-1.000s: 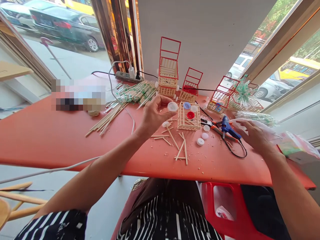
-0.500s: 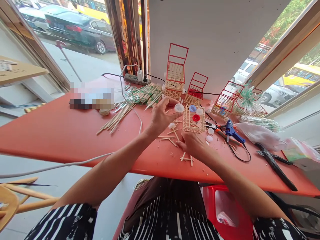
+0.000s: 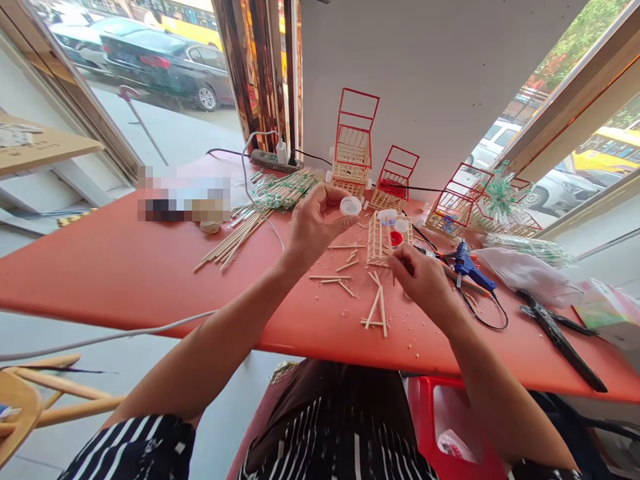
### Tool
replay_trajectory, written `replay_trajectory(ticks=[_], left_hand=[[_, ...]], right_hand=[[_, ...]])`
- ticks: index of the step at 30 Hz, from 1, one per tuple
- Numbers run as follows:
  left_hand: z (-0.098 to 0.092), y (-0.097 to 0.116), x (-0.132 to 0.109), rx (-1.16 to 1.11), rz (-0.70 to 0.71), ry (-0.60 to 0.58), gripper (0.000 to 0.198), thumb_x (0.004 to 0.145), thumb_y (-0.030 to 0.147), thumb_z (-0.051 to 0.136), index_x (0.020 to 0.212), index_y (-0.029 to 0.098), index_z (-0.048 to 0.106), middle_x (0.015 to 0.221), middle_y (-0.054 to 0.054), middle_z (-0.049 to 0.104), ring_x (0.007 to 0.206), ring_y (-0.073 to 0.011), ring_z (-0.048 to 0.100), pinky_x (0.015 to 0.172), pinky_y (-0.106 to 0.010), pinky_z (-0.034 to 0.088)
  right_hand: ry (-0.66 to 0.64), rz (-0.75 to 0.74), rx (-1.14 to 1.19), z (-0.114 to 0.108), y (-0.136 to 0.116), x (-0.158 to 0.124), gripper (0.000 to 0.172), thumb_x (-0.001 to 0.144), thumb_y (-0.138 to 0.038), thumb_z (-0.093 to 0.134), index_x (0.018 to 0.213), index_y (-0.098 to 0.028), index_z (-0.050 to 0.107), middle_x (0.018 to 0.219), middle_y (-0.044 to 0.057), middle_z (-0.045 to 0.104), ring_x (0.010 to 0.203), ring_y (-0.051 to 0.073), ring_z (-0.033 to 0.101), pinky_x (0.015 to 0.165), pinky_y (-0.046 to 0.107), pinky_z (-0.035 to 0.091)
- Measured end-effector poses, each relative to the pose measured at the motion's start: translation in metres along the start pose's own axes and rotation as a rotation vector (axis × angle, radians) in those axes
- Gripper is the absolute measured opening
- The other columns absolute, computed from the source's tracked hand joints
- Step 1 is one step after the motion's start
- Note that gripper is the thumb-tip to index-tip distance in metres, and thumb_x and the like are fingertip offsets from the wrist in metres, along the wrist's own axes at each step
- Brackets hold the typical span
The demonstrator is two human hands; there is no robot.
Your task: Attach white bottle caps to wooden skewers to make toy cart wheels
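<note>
Between the thumb and fingers of my left hand [image 3: 311,230] is a white bottle cap [image 3: 351,206], held up above the table with its hollow side showing. My right hand [image 3: 424,281] pinches a thin wooden stick [image 3: 389,235] that points upward, and a second white cap [image 3: 386,215] appears at its top end. Behind that stick stands a small stick-built crate [image 3: 377,248], partly hidden by my right hand. A red cap [image 3: 395,239] and other pale caps show on or in the crate; their exact seating is hard to tell.
Loose stick pieces [image 3: 374,307] lie on the red table [image 3: 280,313] before me. To the right are a blue glue gun [image 3: 468,261] and black cutters [image 3: 555,337]. Red-framed stick carts [image 3: 353,143] stand behind. A stick bundle [image 3: 240,237] and power strip [image 3: 273,160] are left.
My right hand has risen and swung right, carrying the stick and its cap from beside the crate to in front of it. My left hand has shifted slightly left and up with its cap.
</note>
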State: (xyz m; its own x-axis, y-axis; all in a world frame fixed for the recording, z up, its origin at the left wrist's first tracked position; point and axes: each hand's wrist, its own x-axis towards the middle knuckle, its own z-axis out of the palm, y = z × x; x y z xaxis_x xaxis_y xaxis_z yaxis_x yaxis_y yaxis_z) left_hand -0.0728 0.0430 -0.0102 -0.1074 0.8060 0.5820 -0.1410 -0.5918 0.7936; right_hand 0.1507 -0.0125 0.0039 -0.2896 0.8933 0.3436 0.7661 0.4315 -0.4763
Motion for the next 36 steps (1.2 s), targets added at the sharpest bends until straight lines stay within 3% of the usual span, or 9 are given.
replay_trajectory(ticks=[2,5,10,20,36], left_hand=[[0.005,-0.001,-0.005,-0.018,-0.031,-0.049,0.042,0.064,0.026,0.089,0.095,0.017,0.063,0.096,-0.002,0.070,0.094,-0.0155,0.068,0.095,-0.034,0.056],[0.016,-0.005,-0.016,-0.036,-0.092,-0.156,0.040,0.065,0.026,0.088,0.094,0.016,0.063,0.093,-0.003,0.070,0.091,-0.0160,0.069,0.092,-0.034,0.057],[0.033,-0.013,-0.037,-0.068,-0.185,-0.269,0.037,0.067,0.026,0.088,0.094,0.017,0.065,0.096,-0.005,0.073,0.093,-0.0177,0.071,0.092,-0.034,0.057],[0.039,-0.011,-0.050,-0.049,-0.231,-0.373,0.032,0.071,0.026,0.088,0.096,0.017,0.071,0.102,-0.007,0.077,0.097,-0.0197,0.073,0.095,-0.036,0.058],[0.041,-0.010,-0.051,0.015,-0.233,-0.344,0.026,0.070,0.024,0.087,0.091,0.018,0.074,0.096,-0.005,0.078,0.092,-0.0195,0.072,0.092,-0.035,0.057]], right_hand=[[0.175,0.012,0.076,-0.017,0.003,0.000,0.022,0.095,-0.038,0.058,0.080,-0.022,0.056,0.064,-0.004,0.056,0.055,0.011,0.047,0.056,0.026,0.036],[0.339,-0.016,0.279,-0.030,0.003,0.001,0.021,0.095,-0.039,0.062,0.085,-0.023,0.055,0.070,-0.003,0.060,0.059,0.011,0.055,0.058,0.026,0.043],[0.454,-0.112,0.386,-0.020,-0.001,-0.002,0.010,0.096,-0.034,0.064,0.094,-0.025,0.061,0.083,0.000,0.066,0.072,0.014,0.064,0.065,0.029,0.052],[0.340,-0.224,0.085,-0.010,0.003,-0.008,0.009,0.099,-0.030,0.060,0.093,-0.024,0.063,0.088,0.001,0.070,0.067,0.013,0.057,0.064,0.030,0.048],[0.307,-0.265,0.010,-0.007,0.004,-0.007,0.010,0.099,-0.024,0.058,0.089,-0.024,0.058,0.086,0.000,0.068,0.071,0.015,0.057,0.067,0.032,0.046]])
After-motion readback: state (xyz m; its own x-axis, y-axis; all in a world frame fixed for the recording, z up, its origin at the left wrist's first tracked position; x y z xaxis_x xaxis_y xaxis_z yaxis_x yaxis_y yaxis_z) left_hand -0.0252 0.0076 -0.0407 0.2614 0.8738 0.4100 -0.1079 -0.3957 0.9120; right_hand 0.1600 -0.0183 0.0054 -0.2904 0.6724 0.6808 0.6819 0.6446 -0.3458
